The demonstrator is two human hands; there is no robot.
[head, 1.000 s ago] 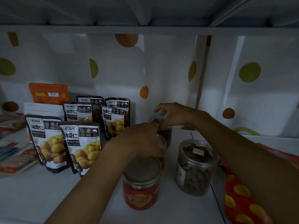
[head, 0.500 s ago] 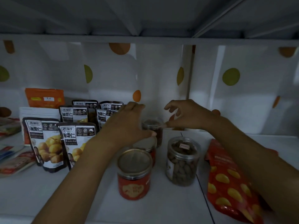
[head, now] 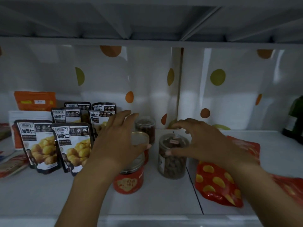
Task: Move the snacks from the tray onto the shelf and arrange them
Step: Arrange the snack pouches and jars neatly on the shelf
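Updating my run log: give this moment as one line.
left hand: open, over red tin | right hand: open, above clear jar | both upright on shelf | red bag lying flat

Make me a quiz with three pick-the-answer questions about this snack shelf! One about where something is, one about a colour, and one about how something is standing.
1. Where does the red chip bag lie?
A) hanging on the wall
B) right of the clear nut jar
C) on top of a jar

2. What colour is the front jar with the metal lid?
A) blue
B) red
C) green

3. How is the clear nut jar?
A) tipped on its side
B) upside down
C) standing upright

Answers: B, it lies flat on the shelf to the jar's right; B, its label is red; C, its lid faces up.
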